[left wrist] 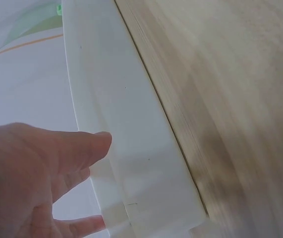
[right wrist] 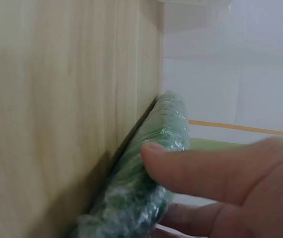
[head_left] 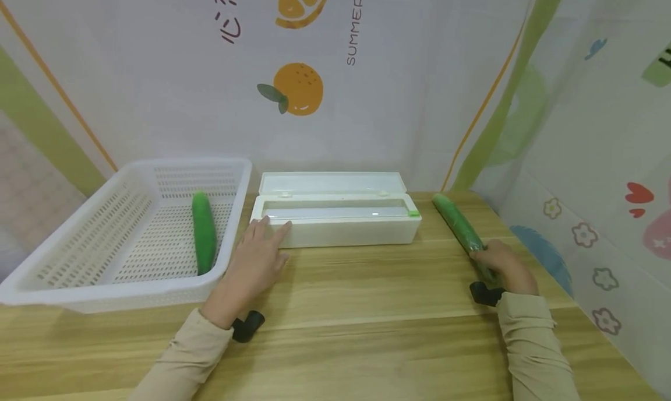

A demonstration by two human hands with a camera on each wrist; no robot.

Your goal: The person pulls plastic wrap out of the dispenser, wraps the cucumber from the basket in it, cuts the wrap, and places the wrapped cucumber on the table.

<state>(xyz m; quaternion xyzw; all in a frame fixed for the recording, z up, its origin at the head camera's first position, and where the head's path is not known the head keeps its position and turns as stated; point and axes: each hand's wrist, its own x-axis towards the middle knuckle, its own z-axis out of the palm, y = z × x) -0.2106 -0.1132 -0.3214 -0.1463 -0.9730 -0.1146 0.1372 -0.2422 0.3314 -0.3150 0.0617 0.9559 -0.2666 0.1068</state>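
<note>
Beige sleeves (head_left: 180, 354), two of them, reach into the foreground, both cut off by the bottom edge of the head view. Your right hand (head_left: 504, 266) curls thumb and fingers round the near end of a wrapped cucumber (head_left: 457, 221), which slants away from you at the right side of the worktop (head_left: 367, 296), its far end beyond your fingertips. Your left hand (head_left: 257, 267), fingers loosely extended and spread, rests at the left end of a long white box (head_left: 346, 235), touching its front rim. Counted across the scene: one box, with one raised lid (head_left: 332, 183) and one green tab (head_left: 414, 213) at its right end; one white basket (head_left: 131, 296) at your left; and two cucumbers, the wrapped one in your grip and a second cucumber (head_left: 204, 232) inside the basket. Crumpled film blurs the surface near your right thumb, and the fingers opposite are partly hidden behind the wrapped cucumber in the right wrist view. Pale contents inside the box are hard to make out; lettering (head_left: 225, 16) on the backdrop runs off the top.
</note>
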